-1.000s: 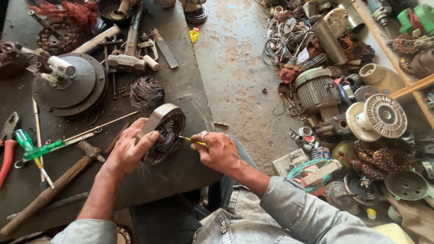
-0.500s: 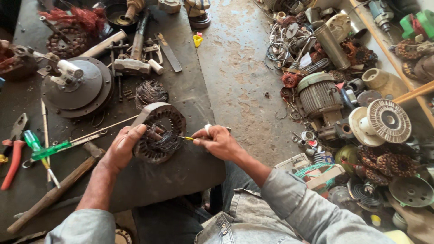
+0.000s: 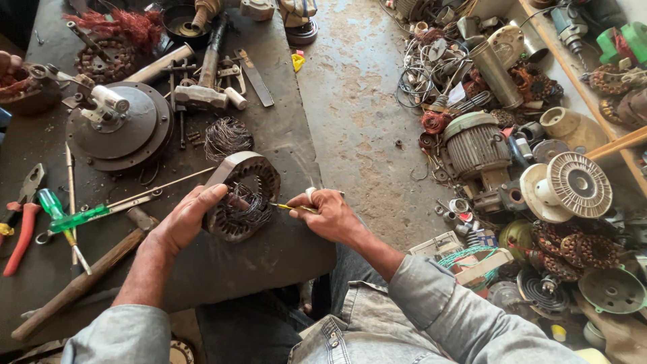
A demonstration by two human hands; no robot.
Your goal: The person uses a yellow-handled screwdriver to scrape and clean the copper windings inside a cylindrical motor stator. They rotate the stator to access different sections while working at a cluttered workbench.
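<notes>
The left hand (image 3: 185, 219) grips the rim of a ring-shaped motor stator (image 3: 241, 195), holding it tilted on edge near the front of the dark surface (image 3: 269, 253). The right hand (image 3: 330, 216) is closed around a thin yellow-handled tool (image 3: 286, 207), whose tip reaches into the tangled copper windings inside the ring. Left of the stator lie a green screwdriver (image 3: 64, 219) and a wooden-handled hammer (image 3: 84, 280). A loose wire bundle (image 3: 228, 137) sits behind it.

left hand (image 3: 185, 219) – grips stator (image 3: 241, 195) | right hand (image 3: 330, 214) – holds small yellow tool (image 3: 286, 207) at windings
</notes>
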